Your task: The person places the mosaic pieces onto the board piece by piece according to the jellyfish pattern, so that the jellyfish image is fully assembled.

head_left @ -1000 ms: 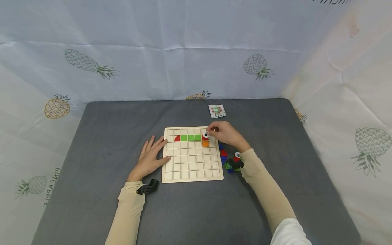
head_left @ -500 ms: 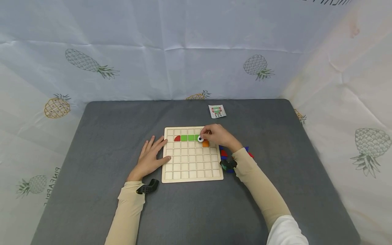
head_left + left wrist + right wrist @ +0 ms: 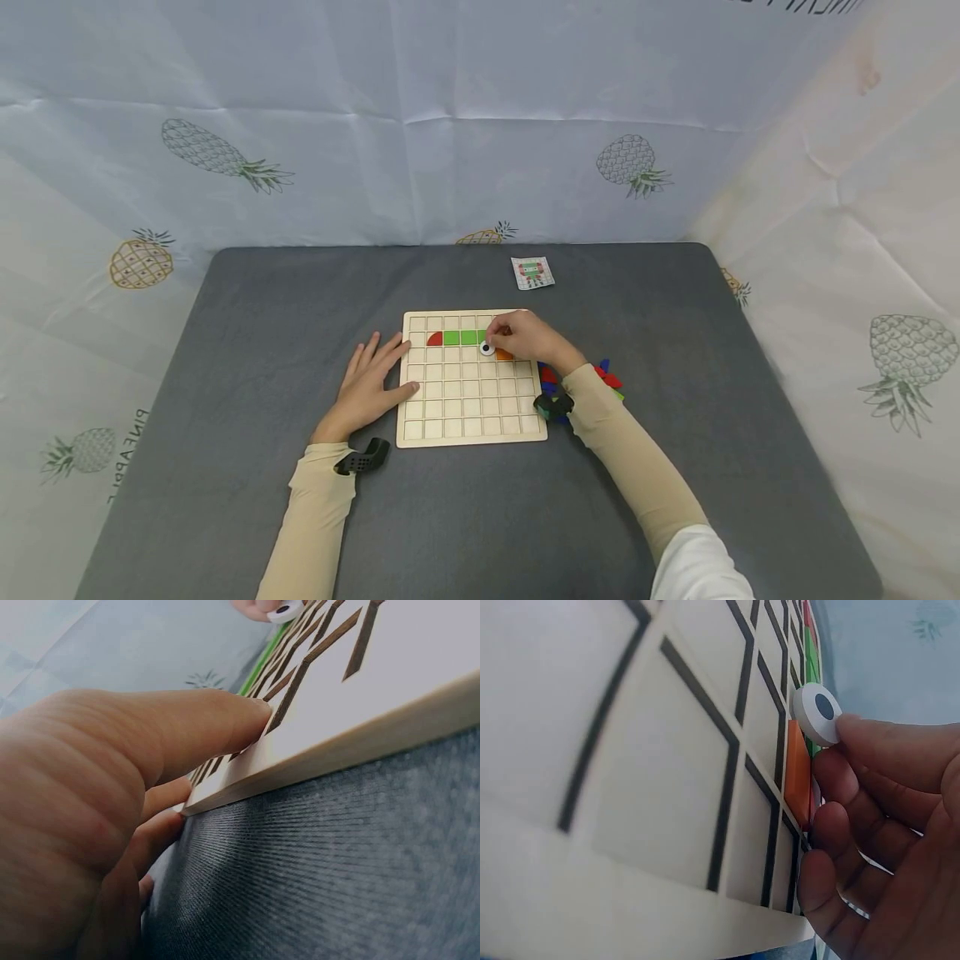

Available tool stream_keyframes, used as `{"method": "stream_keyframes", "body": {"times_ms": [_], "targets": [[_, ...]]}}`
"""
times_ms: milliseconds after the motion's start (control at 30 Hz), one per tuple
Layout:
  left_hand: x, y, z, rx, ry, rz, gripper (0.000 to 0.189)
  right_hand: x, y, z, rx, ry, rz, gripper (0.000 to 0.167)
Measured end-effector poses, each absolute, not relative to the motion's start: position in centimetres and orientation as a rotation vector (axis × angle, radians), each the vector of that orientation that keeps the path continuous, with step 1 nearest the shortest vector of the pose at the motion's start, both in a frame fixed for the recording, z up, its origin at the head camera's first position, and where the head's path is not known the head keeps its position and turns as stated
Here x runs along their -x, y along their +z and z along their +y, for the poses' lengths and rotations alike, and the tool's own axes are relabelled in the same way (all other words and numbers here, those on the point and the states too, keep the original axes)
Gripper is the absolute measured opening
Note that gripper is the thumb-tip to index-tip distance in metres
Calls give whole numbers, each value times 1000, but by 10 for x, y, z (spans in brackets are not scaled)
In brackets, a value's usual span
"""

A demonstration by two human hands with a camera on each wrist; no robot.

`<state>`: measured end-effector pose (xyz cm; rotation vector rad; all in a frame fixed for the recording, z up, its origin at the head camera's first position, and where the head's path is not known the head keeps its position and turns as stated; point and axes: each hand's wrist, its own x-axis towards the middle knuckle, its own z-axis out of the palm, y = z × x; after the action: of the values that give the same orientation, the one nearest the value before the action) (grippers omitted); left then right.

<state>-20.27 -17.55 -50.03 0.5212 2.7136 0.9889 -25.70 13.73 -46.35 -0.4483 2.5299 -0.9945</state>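
A white disc with a black dot (image 3: 487,349) is over the far right part of the gridded wooden board (image 3: 468,400), tilted in the right wrist view. The right hand (image 3: 528,336) has its grip on the disc, pinching it by the rim; whether the disc touches the board I cannot tell. An orange square (image 3: 504,355) lies just beside it on the board, partly covered by the hand. Green squares (image 3: 460,337) form a row near the board's far edge, with a red rounded piece (image 3: 435,339) at the row's left end.

At the board's left edge, the left hand (image 3: 367,396) has a released grip: its fingers are spread, with the thumb and fingertips touching the border. Just beyond the board's right edge, loose red, blue and green pieces (image 3: 609,377) lie partly hidden by the right forearm. A small printed card (image 3: 532,272) lies past the board's far edge, apart from it. The grey desk (image 3: 300,300) carries the board, and behind it hangs a pale cloth (image 3: 337,192) with pineapple drawings.
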Motion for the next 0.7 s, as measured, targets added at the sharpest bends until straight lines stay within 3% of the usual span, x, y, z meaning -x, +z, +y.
{"method": "stream_keyframes", "body": {"times_ms": [700], "targets": [[203,-501,-176,-523,990,2717,79,254,-462,133,432,-943,2531,15]]}}
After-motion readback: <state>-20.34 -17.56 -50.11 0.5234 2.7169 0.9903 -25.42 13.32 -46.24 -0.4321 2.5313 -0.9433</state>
